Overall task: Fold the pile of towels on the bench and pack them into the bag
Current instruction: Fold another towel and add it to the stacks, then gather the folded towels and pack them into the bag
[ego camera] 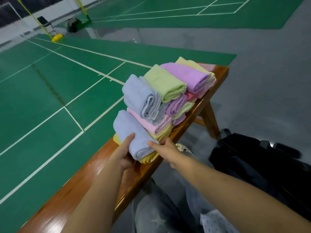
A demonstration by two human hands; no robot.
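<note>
Hands flank the nearest stack on the bench: left hand grips the folded blue towel and yellow towel beneath it, right hand pinches their right edge. Folded towels fill the bench's far end; black bag sits rightmost.

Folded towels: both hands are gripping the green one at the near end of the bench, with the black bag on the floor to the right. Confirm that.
Wrong colour. The head view shows the left hand and right hand gripping the blue towel, not a green one, at the near end of the bench. The black bag is on the floor to the right.
</note>
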